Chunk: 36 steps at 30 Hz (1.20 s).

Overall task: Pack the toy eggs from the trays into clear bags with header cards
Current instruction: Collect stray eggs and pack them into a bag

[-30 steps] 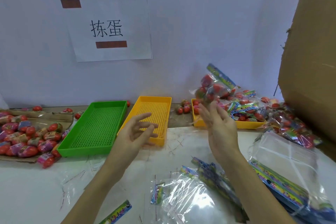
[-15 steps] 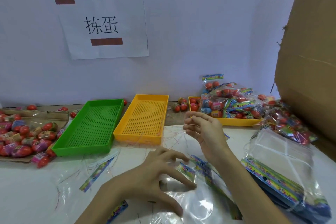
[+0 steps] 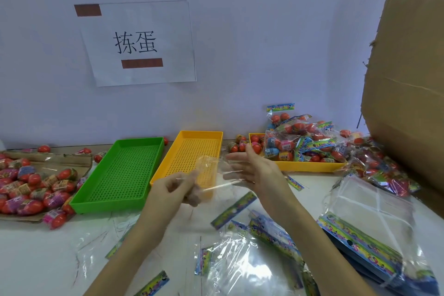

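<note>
Head view. Both bare forearms reach forward over the white table [image 3: 36, 259]. The left hand [image 3: 173, 187] is raised above the near end of the empty yellow perforated plastic tray [image 3: 192, 151], fingers curled and pinching one edge of a thin clear plastic bag [image 3: 211, 175]. The bag stretches across to the right hand [image 3: 252, 168], whose fingers are straight and spread, lying against the film's other side; whether they slip inside the bag's mouth I cannot tell. The bag is blurred and holds no eggs that I can make out.

Left of the yellow tray, touching it at the far corner, sits an empty green perforated plastic tray [image 3: 125, 170].

Toy eggs: a heap of red plastic eggs with coloured shrink labels [image 3: 31, 182] lies on flattened brown cardboard [image 3: 48, 158] at far left, just beside the green tray. A few loose eggs [image 3: 237, 145] sit between the yellow tray and a second yellow tray [image 3: 305, 166] at right.

That second tray is piled with filled clear bags of eggs topped with colourful header cards [image 3: 300, 142]; more filled bags [image 3: 379, 168] spill to its right, against a large brown cardboard box [image 3: 408, 79].

Near edge of table: loose empty clear bags with header strips [image 3: 247, 264], and at right a stack of empty bags with printed headers [image 3: 365, 230]. A loose header strip [image 3: 234, 209] lies between the forearms.

On the wall, a white paper sign with black characters [image 3: 139, 43], fixed with brown tape.
</note>
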Motion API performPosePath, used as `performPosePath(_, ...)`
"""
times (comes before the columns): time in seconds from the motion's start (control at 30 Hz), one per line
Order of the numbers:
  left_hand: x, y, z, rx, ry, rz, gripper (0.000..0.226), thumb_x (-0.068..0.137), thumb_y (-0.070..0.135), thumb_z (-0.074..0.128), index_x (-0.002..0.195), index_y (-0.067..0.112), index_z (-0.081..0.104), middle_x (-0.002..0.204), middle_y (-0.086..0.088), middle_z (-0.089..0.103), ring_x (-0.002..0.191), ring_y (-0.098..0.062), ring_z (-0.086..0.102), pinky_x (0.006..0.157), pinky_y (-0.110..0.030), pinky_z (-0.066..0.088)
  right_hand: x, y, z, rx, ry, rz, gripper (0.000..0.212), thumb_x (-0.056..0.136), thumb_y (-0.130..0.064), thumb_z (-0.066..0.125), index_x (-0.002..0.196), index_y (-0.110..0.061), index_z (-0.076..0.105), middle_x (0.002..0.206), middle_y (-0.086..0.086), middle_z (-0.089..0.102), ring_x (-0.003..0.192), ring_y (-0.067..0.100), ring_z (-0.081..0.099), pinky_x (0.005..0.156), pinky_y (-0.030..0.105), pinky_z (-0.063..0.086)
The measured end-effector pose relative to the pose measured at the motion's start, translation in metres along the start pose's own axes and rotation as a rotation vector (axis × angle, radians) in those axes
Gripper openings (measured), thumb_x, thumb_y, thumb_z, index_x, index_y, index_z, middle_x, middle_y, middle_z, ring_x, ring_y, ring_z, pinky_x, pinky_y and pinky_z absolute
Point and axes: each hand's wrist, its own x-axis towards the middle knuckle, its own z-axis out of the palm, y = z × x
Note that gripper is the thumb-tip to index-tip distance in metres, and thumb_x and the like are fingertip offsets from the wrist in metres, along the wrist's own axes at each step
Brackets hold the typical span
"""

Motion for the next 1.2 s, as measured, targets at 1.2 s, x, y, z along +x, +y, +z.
performPosePath(1.2,-0.003,-0.003,0.005,0.142,0.105,0.336,0.019,0.093,0.012,0.078,0.097,0.030,0.074,0.060,-0.012,0.050,0.053,-0.018,0.051,0.055,-0.019,0.045,-0.012,0.022,0.032,-0.464,0.111,-0.377,0.034,0.097,-0.048,0.061,0.118,-0.023,0.069,0.102,-0.010,0.071,0.093,0.012,0.070,0.073,0.029,0.061)
